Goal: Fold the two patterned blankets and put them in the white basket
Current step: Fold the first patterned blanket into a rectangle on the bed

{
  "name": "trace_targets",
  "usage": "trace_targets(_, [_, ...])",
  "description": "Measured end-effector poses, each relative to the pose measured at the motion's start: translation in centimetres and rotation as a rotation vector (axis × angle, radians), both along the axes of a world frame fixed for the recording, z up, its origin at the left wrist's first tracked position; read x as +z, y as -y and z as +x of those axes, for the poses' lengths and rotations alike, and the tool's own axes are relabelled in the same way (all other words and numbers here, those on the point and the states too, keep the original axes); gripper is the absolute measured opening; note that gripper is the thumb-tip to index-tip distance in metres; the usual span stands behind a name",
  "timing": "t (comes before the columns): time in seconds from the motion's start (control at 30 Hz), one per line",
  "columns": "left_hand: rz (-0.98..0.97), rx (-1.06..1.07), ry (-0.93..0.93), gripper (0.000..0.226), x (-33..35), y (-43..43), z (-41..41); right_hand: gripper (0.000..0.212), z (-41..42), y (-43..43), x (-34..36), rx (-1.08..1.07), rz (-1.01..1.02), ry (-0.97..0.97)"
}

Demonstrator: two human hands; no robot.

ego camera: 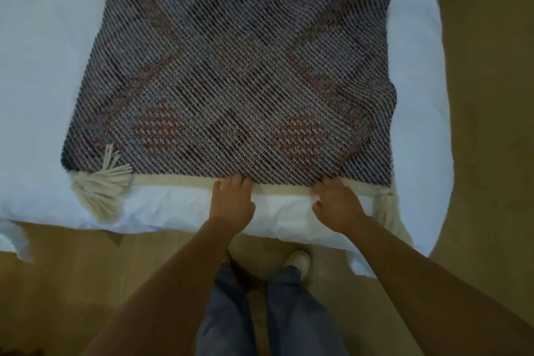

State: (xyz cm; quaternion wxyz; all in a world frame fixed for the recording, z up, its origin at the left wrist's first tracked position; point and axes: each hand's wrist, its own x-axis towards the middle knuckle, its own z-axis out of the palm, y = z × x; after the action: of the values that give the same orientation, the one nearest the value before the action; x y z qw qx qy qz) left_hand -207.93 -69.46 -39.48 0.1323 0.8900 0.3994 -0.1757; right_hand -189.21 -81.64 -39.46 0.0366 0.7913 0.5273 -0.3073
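On the white bed sheet [43, 66] before us, one patterned blanket [231, 72] lies flat, its cream hem [173, 180] running left to right along the edge nearest us. Both our hands meet that hem: our right hand [336, 202] pinches it, fingers curled over the top and thumb tucked beneath, while our left hand [232, 198] has its fingertips bent onto the hem and, as far as the blur allows, grips it too. What matters next is that the blanket stretches away from our grip, so we judge the fold must carry the hem forward to the far edge. Our hands sit right of centre; the right tassel [384, 205] is just beside our right hand, the left tassel [101, 191] well apart from our left. Neither the white basket nor a second blanket is in view.
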Motion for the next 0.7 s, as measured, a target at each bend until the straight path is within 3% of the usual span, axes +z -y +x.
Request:
trace_targets(0.1, [0.000,0.041,0.044,0.031,0.3,0.7,1.2,0.017,0.2,0.9,0.3,-0.225,0.194,-0.059])
trace_targets(0.17, [0.005,0.013,0.088,0.028,0.8,1.1,2.4,0.015,1.3,2.0,0.5,-0.423,0.327,0.023])
trace_targets(0.27, [-0.028,-0.044,0.135,0.028,1.5,2.3,5.6,0.035,3.4,3.8,0.7,-0.796,0.292,0.160])
trace_targets(0.33, [-0.075,-0.088,0.152,0.030,1.7,3.5,8.2,0.053,4.3,4.7,0.4,-0.985,0.184,0.110])
trace_targets(0.4, [-0.140,-0.126,0.174,0.035,1.8,4.8,10.6,0.055,4.9,5.3,0.0,-1.049,0.154,-0.042])
trace_targets(0.47, [-0.185,-0.124,0.197,0.038,1.9,5.9,12.3,0.031,5.3,5.7,-0.2,-1.048,0.202,-0.169])
trace_targets(0.53, [-0.190,-0.115,0.198,0.039,2.0,6.6,13.5,0.009,5.9,6.4,-0.2,-1.110,0.271,-0.178])
trace_targets(0.63, [-0.182,-0.139,0.174,0.038,1.8,7.0,14.1,0.029,6.7,8.5,0.1,-1.335,0.359,-0.116])
trace_targets(0.7, [-0.200,-0.160,0.131,0.040,1.5,7.1,14.3,0.032,7.0,9.7,0.0,-1.392,0.301,-0.096])
